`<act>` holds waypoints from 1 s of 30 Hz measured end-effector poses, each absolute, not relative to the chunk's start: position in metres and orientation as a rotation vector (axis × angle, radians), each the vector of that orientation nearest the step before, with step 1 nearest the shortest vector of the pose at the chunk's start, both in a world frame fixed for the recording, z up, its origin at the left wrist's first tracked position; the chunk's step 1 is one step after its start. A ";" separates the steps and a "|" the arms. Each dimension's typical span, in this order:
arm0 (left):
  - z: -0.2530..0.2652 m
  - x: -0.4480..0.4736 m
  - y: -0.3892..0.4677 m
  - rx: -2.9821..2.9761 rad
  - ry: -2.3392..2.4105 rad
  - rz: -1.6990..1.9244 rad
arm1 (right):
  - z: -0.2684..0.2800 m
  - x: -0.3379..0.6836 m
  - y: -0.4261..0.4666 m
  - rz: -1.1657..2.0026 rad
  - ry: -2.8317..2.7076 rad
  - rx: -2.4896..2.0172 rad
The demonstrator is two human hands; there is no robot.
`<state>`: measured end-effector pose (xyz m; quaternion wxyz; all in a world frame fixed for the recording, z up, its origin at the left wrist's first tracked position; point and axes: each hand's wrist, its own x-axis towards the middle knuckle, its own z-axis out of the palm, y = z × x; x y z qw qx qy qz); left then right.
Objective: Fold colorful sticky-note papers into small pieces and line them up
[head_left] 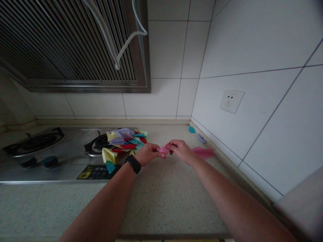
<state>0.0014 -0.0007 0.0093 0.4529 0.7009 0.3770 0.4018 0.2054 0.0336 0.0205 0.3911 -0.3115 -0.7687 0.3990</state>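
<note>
Between my two hands, above the speckled countertop, is a small folded piece of pink paper. My left hand, with a dark watch on its wrist, pinches the paper's left end. The fingers of my right hand are closed on its right side. Behind my right wrist lies a larger pink sheet of paper, partly covered by the arm. To the left of my left hand rests a heap of folded coloured papers in purple, yellow, red and teal.
The heap lies partly over a gas stove with burners and knobs. Small teal and lilac folded papers sit by the right wall. A range hood with a hanging white cable is overhead. A socket is on the wall.
</note>
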 end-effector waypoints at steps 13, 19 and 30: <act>0.013 -0.003 -0.001 1.780 0.778 0.996 | 0.031 0.210 0.022 1.152 -1.986 -0.651; 0.014 -0.002 -0.004 1.787 0.779 0.921 | 0.032 0.218 0.022 1.233 -2.082 -0.628; 0.004 -0.005 0.004 1.766 1.063 1.013 | 0.025 0.220 0.036 0.924 -2.060 -0.831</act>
